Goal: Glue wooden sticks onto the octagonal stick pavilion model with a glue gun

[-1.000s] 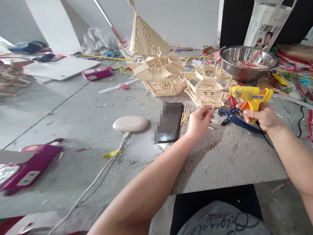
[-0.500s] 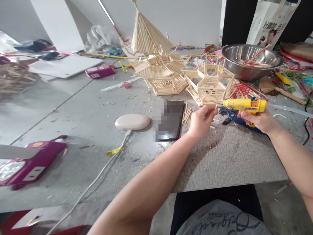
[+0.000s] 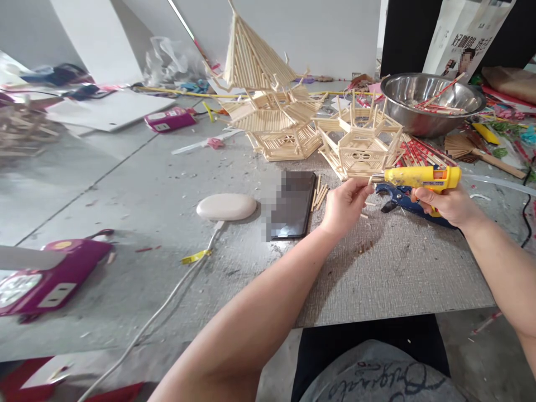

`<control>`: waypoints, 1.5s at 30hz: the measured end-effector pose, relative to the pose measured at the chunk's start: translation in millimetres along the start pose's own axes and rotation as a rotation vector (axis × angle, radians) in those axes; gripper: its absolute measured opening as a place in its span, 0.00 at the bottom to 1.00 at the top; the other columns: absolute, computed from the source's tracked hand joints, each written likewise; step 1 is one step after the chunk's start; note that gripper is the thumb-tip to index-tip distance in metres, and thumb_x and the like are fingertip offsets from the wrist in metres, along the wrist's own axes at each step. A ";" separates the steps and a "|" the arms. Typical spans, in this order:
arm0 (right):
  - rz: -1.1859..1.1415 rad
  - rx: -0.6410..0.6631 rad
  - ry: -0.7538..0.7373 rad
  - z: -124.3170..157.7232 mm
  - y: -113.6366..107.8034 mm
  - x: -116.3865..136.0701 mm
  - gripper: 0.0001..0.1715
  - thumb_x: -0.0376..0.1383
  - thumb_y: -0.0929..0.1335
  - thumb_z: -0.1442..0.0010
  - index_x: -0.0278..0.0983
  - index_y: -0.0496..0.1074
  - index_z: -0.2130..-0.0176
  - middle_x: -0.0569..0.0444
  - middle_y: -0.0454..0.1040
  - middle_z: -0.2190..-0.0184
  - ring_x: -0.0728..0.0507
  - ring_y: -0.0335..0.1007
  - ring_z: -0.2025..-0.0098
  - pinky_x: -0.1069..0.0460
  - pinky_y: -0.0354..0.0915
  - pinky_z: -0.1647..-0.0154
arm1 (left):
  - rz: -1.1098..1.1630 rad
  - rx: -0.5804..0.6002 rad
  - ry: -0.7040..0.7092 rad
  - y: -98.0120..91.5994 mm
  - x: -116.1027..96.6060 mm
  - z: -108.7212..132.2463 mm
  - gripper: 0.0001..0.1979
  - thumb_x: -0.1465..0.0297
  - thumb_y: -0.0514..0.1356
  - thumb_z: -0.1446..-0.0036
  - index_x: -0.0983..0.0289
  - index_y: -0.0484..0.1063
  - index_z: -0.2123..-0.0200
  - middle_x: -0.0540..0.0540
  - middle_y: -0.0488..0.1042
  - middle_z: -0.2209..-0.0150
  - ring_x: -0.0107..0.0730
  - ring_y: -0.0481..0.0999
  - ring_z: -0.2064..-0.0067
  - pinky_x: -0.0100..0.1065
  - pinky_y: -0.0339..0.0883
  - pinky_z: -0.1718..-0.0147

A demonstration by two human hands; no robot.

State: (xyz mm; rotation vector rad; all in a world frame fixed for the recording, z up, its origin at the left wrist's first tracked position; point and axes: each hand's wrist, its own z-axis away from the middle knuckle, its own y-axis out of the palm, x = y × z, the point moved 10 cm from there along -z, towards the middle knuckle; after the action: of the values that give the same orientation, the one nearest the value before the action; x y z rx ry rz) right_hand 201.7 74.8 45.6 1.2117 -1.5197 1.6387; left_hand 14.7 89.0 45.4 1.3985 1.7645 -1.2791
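My right hand [image 3: 448,205] is wrapped round the handle of a yellow hot glue gun [image 3: 421,177], its nozzle pointing left. Pinched in the fingertips of my left hand [image 3: 345,202] is a short wooden stick [image 3: 370,181], its end at the nozzle tip. Just behind my hands stands an open six-sided frame of wooden sticks [image 3: 360,142]. Left of it rises a tiered stick pagoda [image 3: 268,106] with a pointed roof. Blue cutting pliers [image 3: 402,198] lie under the glue gun. Several short sticks [image 3: 320,195] lie between a dark phone [image 3: 295,206] and my left hand.
A steel bowl [image 3: 433,106] with red sticks stands at the back right, near a white paper bag [image 3: 469,39]. On the left are a white oval device [image 3: 226,206] with a cable and a purple power strip [image 3: 62,273]. The table's front edge is close to my body.
The glue gun has shifted very slightly to the right and up. My left hand keeps its pinch on the stick; little else differs apart from a small camera shift.
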 end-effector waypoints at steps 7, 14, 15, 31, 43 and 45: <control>0.020 -0.061 0.005 1.9 -4.5 8.3 0.24 0.54 0.66 0.51 0.43 0.71 0.58 0.54 0.68 0.77 0.46 0.64 0.76 0.50 0.58 0.81 | -0.015 0.003 -0.004 -0.7 -1.6 0.0 0.09 0.65 0.55 0.47 0.64 0.71 0.67 0.51 0.74 0.76 0.22 0.69 0.77 0.26 0.64 0.77; 0.023 -0.060 0.006 0.2 -5.5 1.7 0.21 0.54 0.66 0.51 0.41 0.71 0.69 0.56 0.64 0.82 0.49 0.59 0.81 0.51 0.56 0.82 | -0.010 0.001 -0.007 -0.2 1.2 -0.1 0.09 0.65 0.55 0.47 0.64 0.71 0.68 0.51 0.74 0.76 0.22 0.69 0.77 0.27 0.64 0.77; 0.021 -0.057 0.005 -0.1 -5.3 0.6 0.20 0.54 0.66 0.50 0.40 0.70 0.71 0.57 0.63 0.83 0.50 0.58 0.82 0.51 0.56 0.82 | -0.010 0.002 -0.006 0.0 1.2 -0.2 0.09 0.65 0.55 0.47 0.65 0.71 0.68 0.51 0.74 0.76 0.22 0.69 0.77 0.27 0.64 0.77; -0.004 -0.039 -0.051 -1.6 -3.9 3.8 0.19 0.49 0.66 0.48 0.38 0.65 0.79 0.58 0.61 0.85 0.51 0.56 0.84 0.52 0.53 0.83 | 0.025 0.013 -0.039 0.2 1.3 -0.9 0.11 0.64 0.55 0.47 0.66 0.71 0.67 0.52 0.74 0.76 0.22 0.69 0.78 0.26 0.63 0.77; 0.040 -0.059 -0.081 -1.4 -4.6 3.4 0.17 0.49 0.66 0.48 0.39 0.68 0.75 0.58 0.63 0.83 0.51 0.58 0.82 0.53 0.57 0.82 | 0.097 0.008 -0.074 0.2 6.8 -0.7 0.10 0.64 0.55 0.47 0.65 0.70 0.68 0.51 0.74 0.76 0.21 0.69 0.79 0.25 0.63 0.78; 0.045 -0.066 -0.072 -0.8 -4.0 7.8 0.17 0.50 0.67 0.49 0.39 0.69 0.72 0.58 0.65 0.82 0.50 0.60 0.81 0.53 0.58 0.82 | 0.096 0.007 -0.072 0.2 6.2 -1.0 0.10 0.64 0.55 0.47 0.65 0.70 0.68 0.51 0.74 0.76 0.21 0.69 0.79 0.25 0.63 0.78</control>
State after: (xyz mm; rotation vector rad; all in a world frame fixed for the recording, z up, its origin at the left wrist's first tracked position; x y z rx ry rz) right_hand 201.9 75.1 54.4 1.2209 -1.6439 1.5755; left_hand 13.2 92.5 40.4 1.4060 1.6270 -1.2701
